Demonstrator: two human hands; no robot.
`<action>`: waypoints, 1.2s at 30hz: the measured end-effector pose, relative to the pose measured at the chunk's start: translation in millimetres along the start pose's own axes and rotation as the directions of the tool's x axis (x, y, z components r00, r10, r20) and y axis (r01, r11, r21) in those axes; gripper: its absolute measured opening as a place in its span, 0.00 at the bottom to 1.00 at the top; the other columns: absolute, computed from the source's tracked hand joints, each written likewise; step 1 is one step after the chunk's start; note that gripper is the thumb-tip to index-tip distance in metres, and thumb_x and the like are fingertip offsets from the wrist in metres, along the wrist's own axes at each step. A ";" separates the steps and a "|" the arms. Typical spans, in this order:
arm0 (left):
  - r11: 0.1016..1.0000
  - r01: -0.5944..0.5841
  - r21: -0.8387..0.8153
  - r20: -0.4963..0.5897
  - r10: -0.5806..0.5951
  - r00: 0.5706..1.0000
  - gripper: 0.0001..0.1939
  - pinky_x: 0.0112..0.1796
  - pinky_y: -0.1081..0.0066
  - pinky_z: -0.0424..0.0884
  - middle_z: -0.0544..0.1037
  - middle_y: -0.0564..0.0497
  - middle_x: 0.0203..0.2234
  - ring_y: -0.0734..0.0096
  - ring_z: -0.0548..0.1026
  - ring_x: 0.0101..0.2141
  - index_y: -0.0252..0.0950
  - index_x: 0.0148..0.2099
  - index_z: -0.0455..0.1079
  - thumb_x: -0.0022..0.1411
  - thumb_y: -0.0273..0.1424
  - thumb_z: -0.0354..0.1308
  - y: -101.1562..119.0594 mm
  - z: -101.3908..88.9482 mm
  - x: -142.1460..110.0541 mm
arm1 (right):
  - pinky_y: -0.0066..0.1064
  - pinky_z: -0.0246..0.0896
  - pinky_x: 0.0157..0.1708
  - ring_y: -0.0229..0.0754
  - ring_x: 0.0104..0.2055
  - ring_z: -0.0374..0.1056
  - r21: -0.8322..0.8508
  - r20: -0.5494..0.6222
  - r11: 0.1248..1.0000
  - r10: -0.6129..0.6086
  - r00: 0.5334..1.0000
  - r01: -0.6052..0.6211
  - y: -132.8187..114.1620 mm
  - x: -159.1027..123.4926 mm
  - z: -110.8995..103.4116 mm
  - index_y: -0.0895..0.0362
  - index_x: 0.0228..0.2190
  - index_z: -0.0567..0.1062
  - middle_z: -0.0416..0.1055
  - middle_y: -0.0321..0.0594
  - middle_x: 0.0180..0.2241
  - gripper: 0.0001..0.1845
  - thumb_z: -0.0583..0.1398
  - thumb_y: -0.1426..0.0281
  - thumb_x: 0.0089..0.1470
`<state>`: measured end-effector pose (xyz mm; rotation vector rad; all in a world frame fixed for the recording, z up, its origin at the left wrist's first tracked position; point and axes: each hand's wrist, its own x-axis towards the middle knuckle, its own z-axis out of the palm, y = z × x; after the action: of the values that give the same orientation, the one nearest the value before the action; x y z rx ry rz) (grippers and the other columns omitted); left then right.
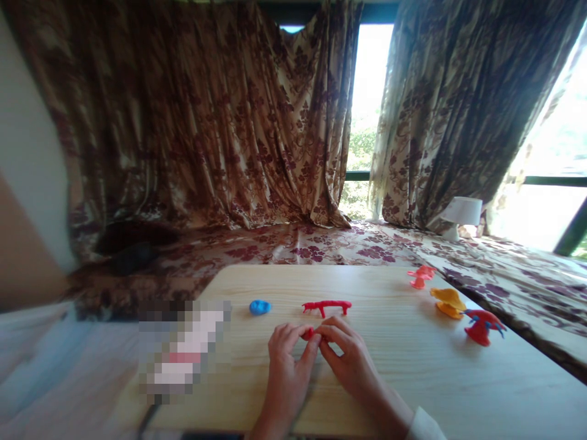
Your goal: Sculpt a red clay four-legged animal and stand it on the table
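Observation:
Both hands meet over the middle of a light wooden table [413, 379]. My left hand [288, 366] and my right hand [351, 360] pinch a small red lump of clay [308, 333] between their fingertips. Just beyond the fingers lies a red clay stick figure with short legs [326, 305]. A blue clay lump [260, 307] lies to its left.
Three clay models stand along the table's right edge: a small orange-red one [420, 276], a yellow-orange one [448, 302] and a red one with blue parts [482, 326]. A blurred-out pale object [186, 351] lies at the table's left. Patterned curtains, a floral-covered bed and a small white lamp [462, 215] are behind.

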<state>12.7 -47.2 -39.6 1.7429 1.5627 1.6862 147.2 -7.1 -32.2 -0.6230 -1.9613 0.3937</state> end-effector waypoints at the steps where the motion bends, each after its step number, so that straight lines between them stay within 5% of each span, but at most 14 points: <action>1: 1.000 0.001 -0.001 -0.003 -0.001 1.000 0.09 0.47 0.57 0.67 0.77 0.48 0.34 0.61 0.72 0.40 0.38 0.38 0.74 0.59 0.36 0.57 -0.7 0.2 -0.1 | 0.29 0.63 0.33 0.40 0.32 0.66 0.000 -0.001 1.000 -0.001 1.000 0.001 0.3 0.2 0.2 0.56 0.32 0.74 0.69 0.38 0.29 0.08 0.57 0.79 0.56; 7: 1.000 0.013 -0.010 -0.025 -0.013 1.000 0.12 0.44 0.58 0.70 0.77 0.47 0.32 0.62 0.73 0.38 0.37 0.35 0.74 0.63 0.36 0.52 -0.2 -1.0 1.0 | 0.29 0.64 0.34 0.40 0.33 0.67 -0.005 0.009 1.000 -0.006 1.000 0.006 1.8 -0.8 1.9 0.55 0.40 0.73 0.70 0.39 0.33 0.13 0.59 0.79 0.54; 16: 0.999 0.040 0.015 -0.038 -0.039 0.998 0.10 0.41 0.59 0.71 0.77 0.49 0.30 0.62 0.74 0.35 0.38 0.33 0.72 0.59 0.38 0.57 6.2 -1.3 2.2 | 0.30 0.63 0.32 0.40 0.31 0.65 -0.009 -0.020 1.000 0.009 1.000 -0.009 0.2 -1.1 0.0 0.56 0.29 0.74 0.69 0.38 0.28 0.07 0.57 0.76 0.57; 29: 1.000 0.015 0.001 -0.044 -0.014 0.999 0.08 0.44 0.60 0.70 0.75 0.48 0.32 0.63 0.73 0.38 0.38 0.35 0.72 0.62 0.33 0.52 2.9 -1.5 0.2 | 0.29 0.65 0.33 0.39 0.32 0.68 0.078 -0.003 0.996 0.048 0.999 -0.047 -1.3 0.9 1.5 0.55 0.31 0.75 0.70 0.38 0.29 0.08 0.57 0.75 0.58; 36: 0.999 0.054 -0.006 -0.108 -0.054 0.993 0.06 0.42 0.61 0.71 0.76 0.49 0.33 0.64 0.74 0.37 0.38 0.38 0.69 0.61 0.33 0.53 0.4 -0.4 -1.3 | 0.30 0.68 0.34 0.39 0.32 0.70 0.104 0.003 0.992 0.067 0.998 -0.067 4.7 -2.9 3.6 0.55 0.44 0.72 0.74 0.41 0.36 0.14 0.58 0.76 0.56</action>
<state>12.9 -48.5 -39.9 1.6175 1.6367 1.7824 146.2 -5.0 -38.4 -0.6230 -1.9096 0.5345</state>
